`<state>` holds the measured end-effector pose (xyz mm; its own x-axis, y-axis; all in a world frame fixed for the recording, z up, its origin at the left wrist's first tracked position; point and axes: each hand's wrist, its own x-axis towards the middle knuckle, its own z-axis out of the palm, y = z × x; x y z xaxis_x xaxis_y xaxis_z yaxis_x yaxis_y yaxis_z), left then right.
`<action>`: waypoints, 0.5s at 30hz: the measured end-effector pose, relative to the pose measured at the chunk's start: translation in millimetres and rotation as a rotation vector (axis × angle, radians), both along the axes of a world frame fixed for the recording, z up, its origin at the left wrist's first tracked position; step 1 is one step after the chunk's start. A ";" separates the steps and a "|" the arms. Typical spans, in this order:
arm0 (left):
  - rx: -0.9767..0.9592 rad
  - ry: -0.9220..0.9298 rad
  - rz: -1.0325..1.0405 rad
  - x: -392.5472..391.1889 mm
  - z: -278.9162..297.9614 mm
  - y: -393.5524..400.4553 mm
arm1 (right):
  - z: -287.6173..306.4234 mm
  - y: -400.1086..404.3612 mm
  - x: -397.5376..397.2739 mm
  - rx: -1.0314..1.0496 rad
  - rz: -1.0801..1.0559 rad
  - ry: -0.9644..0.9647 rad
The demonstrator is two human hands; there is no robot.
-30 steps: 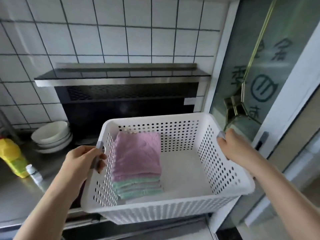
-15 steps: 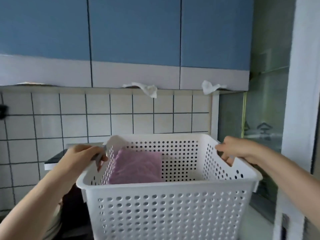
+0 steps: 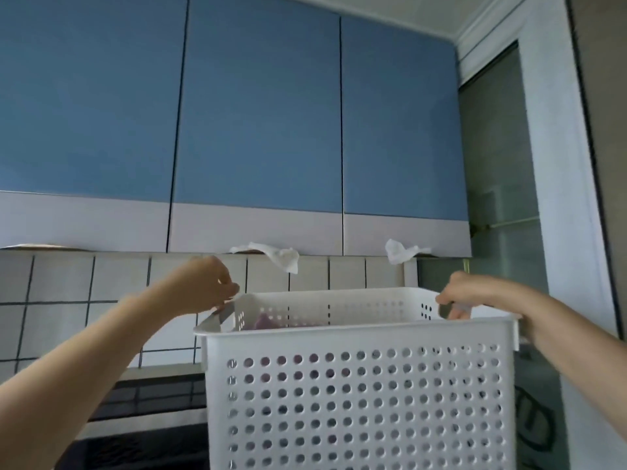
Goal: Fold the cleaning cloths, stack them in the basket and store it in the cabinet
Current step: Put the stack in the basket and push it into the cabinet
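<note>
basket up, cabinet doors shut

both hands clamp the white perforated basket (image 3: 359, 395) by its side handles: the left hand (image 3: 203, 286) curls its fingers over the grey grip on the left rim, the right hand (image 3: 475, 293) wraps the matching grip on the right rim. the basket hangs in the air, level, in front of the tiled wall and just below the blue wall cabinet (image 3: 258, 106). inside it, pink cloth (image 3: 263, 322) shows above the near wall and through the holes, so the folding and stacking look done. what seems left is the storing. all three cabinet doors appear shut, with scraps of white paper (image 3: 278, 257) poking out under their lower edges, so one hand would likely have to let go to open a door before the basket can go in.
</note>
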<state>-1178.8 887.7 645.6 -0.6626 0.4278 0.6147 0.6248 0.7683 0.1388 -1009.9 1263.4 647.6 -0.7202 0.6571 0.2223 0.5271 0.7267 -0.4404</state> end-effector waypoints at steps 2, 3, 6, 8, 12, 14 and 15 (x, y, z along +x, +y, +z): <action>-0.055 0.141 -0.055 -2.0 16.6 15.0 | 0.7 10.5 0.2 0.013 -0.044 0.013; -0.043 0.189 -0.100 -8.2 22.7 22.6 | 0.6 13.5 1.2 0.011 -0.065 0.019; -0.083 0.281 -0.167 -43.6 30.8 47.0 | 1.5 15.3 7.0 0.011 -0.124 0.035; -0.146 0.293 -0.132 -66.5 26.4 57.6 | 2.1 11.8 8.7 0.006 -0.137 0.045; -0.137 0.370 -0.103 -90.5 23.9 76.3 | 6.8 15.4 8.5 -0.006 -0.159 0.059; -0.083 0.391 -0.106 -94.5 22.7 81.5 | 9.5 15.8 6.5 -0.004 -0.170 0.059; -0.065 0.392 -0.108 -95.7 22.2 83.3 | 9.7 15.3 3.9 -0.007 -0.168 0.057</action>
<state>-1274.5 971.0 667.8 -0.3330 0.5285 0.7809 0.6980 0.6950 -0.1727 -1006.0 1278.7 657.2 -0.5864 0.7690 0.2547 0.6148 0.6272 -0.4781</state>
